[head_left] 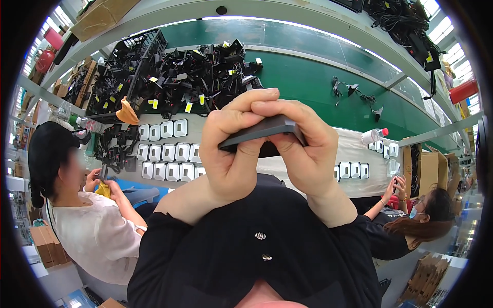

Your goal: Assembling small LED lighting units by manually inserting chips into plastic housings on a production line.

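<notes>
Slab point(260, 132), dark, is gripped at ctr. of frame by L hand point(227, 146) and R hand point(310, 143), fingers curled closed round both ends, prob. for steadiness, w/ housings point(168, 152) rowed at ctr. left, presumably for order.

A long bench carries everything here: a green strip point(303, 79) at the back, a pale grey surface point(352, 145) nearer. Black cabled parts point(182, 77) lie heaped beside a black crate point(149, 52) — loose cables point(352, 90) farther right. White-rimmed square frames point(168, 153) stand in rows; a red-capped bottle point(372, 136) lies tipped.
</notes>
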The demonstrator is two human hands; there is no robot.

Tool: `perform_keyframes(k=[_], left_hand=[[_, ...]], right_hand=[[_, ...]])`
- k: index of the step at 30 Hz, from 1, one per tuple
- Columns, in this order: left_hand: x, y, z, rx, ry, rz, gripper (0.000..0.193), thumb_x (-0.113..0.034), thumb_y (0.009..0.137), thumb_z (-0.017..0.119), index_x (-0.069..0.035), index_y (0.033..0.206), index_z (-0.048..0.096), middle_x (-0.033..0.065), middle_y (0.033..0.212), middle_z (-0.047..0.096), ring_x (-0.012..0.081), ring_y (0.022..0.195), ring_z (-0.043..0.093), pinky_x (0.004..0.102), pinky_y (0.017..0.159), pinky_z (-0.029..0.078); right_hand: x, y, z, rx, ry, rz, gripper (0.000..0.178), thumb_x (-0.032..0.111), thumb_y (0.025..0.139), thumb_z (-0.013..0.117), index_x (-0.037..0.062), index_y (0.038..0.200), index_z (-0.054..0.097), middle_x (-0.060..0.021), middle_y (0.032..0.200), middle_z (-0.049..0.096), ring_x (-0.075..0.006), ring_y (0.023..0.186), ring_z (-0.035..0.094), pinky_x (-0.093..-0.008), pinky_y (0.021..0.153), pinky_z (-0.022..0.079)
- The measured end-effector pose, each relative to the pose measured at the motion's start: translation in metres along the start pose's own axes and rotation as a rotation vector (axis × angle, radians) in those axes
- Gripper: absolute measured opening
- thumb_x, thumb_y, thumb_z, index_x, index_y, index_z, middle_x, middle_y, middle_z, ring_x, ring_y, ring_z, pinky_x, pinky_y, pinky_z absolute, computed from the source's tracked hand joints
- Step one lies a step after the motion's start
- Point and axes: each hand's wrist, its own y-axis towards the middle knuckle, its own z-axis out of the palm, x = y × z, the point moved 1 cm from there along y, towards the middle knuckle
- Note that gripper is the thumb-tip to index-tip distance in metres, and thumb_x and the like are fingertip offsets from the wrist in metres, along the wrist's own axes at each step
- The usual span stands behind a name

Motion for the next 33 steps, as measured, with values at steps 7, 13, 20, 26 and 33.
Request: perform_keyframes(k=[7, 13, 20, 26, 33], left_hand=[[0.008, 0.002, -0.003, -0.029, 0.033, -0.077, 0.014, 0.003, 0.089, 0.049, 0.001, 0.102, 0.045, 0.0269, 0.117, 0.051, 0.0276, 0.107, 0.054, 0.0336, 0.09, 0.044], [0.029, -0.003, -0.027, -0.068, -0.047, -0.608, 0.016, -0.004, 0.09, 0.047, -0.002, 0.105, 0.05, 0.0099, 0.112, 0.055, 0.0119, 0.099, 0.053, 0.0261, 0.085, 0.043], [0.11, 0.018, -0.201, -0.77, 0.239, -0.548, 0.032, -0.017, 0.085, 0.054, -0.003, 0.114, 0.047, 0.0045, 0.085, 0.051, 0.0112, 0.072, 0.048, 0.024, 0.057, 0.04], [0.12, 0.039, -0.384, -1.207, 0.535, -0.698, 0.092, -0.032, 0.065, 0.079, -0.002, 0.127, 0.016, 0.023, 0.11, 0.047, 0.0351, 0.084, 0.06, 0.0448, 0.058, 0.056], [0.162, -0.044, -0.303, -0.699, 0.619, -0.949, 0.055, -0.022, 0.085, 0.059, -0.005, 0.131, 0.035, 0.0031, 0.111, 0.05, 0.0092, 0.084, 0.051, 0.0239, 0.063, 0.042]], right_hand=[[-0.011, 0.01, -0.004, 0.052, 0.094, 0.082, 0.028, -0.001, 0.079, 0.059, 0.0038, 0.106, 0.062, -0.0085, 0.099, 0.062, -0.0182, 0.089, 0.06, -0.0276, 0.077, 0.047], [-0.036, 0.002, -0.002, 0.042, 0.065, 0.285, 0.057, 0.004, 0.083, 0.057, 0.0034, 0.135, 0.034, -0.0103, 0.129, 0.042, -0.0199, 0.118, 0.044, -0.0322, 0.095, 0.038], [-0.064, -0.047, -0.065, -0.02, -0.178, 0.561, 0.045, 0.01, 0.088, 0.051, 0.0017, 0.131, 0.04, -0.0096, 0.133, 0.044, -0.0198, 0.124, 0.039, -0.034, 0.103, 0.028], [-0.102, -0.084, -0.073, 0.087, -0.237, 0.82, 0.046, 0.01, 0.084, 0.056, 0.004, 0.129, 0.044, -0.0094, 0.128, 0.048, -0.0188, 0.116, 0.045, -0.0324, 0.096, 0.038], [-0.225, -0.087, -0.127, 0.143, -0.334, 1.032, 0.045, 0.021, 0.081, 0.062, 0.0034, 0.121, 0.051, -0.0148, 0.113, 0.056, -0.021, 0.098, 0.056, -0.0318, 0.085, 0.046]])
